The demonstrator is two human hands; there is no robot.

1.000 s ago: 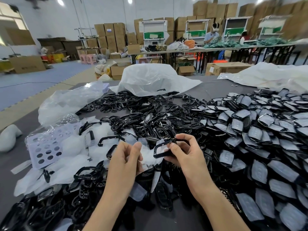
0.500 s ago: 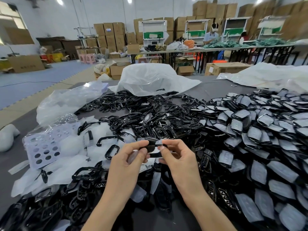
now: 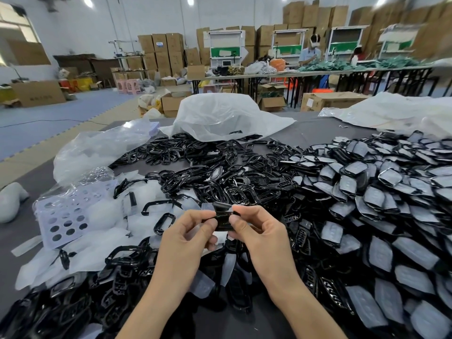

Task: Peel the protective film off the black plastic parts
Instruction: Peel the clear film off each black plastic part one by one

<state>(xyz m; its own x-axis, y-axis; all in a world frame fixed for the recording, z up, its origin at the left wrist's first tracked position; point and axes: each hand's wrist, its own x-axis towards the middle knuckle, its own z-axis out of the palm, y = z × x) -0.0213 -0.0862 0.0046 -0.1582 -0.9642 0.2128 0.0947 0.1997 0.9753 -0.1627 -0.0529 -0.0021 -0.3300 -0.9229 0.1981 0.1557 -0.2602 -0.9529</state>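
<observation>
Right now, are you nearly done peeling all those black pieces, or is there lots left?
Not nearly. Done: bare black frames heaped mid-table, with peeled film scraps to their left. In hand: the left hand and right hand pinch one black part between them. Left: a big pile of film-covered parts on the right.

Grey table (image 3: 315, 133), black parts (image 3: 220, 182), film scraps (image 3: 102, 241)

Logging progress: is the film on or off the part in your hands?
Not fully off: a clear film flap shows beside the black part pinched between left hand and right hand. Extent: cannot tell.
</observation>
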